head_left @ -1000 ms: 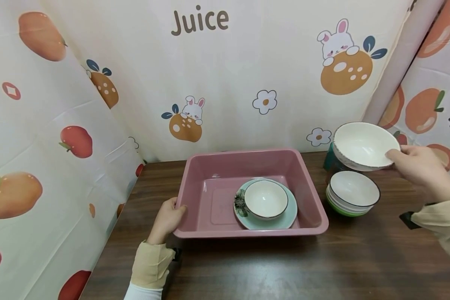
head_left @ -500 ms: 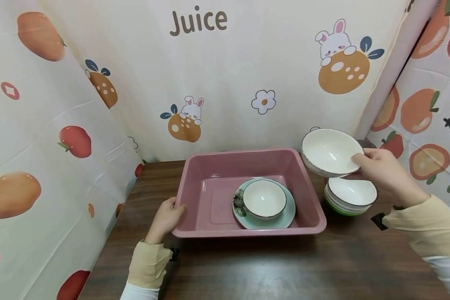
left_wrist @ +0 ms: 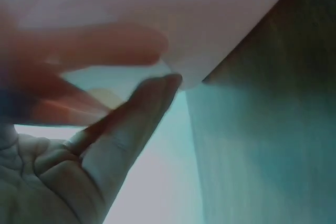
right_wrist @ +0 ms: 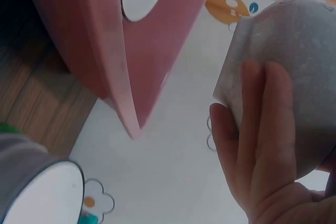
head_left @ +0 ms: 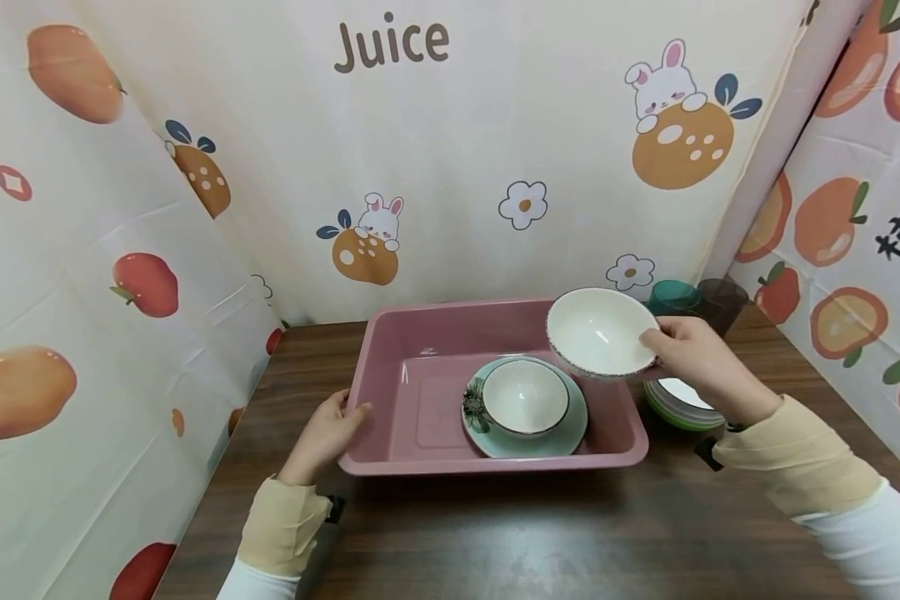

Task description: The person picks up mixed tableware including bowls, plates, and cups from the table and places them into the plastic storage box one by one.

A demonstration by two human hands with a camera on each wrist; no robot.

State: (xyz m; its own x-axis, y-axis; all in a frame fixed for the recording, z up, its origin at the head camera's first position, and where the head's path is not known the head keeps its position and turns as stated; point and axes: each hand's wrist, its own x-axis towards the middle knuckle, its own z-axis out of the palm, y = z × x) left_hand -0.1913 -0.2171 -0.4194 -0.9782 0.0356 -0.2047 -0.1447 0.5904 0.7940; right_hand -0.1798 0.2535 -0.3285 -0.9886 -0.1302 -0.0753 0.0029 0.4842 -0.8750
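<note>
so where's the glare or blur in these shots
Head view: mostly sharp, a bright glint inside the held bowl and a dull sheen on the table; left wrist view: hazy, tub washed out, left hand partly blurred; right wrist view: upper left corner dark, held bowl's underside shaded.

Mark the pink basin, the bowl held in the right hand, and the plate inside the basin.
Pink basin point(head_left: 437, 412): head view, bare bottom, left of the plate.
Held bowl point(head_left: 602, 332): head view, inside surface.
Plate point(head_left: 475, 406): head view, flower pattern near its left edge.
</note>
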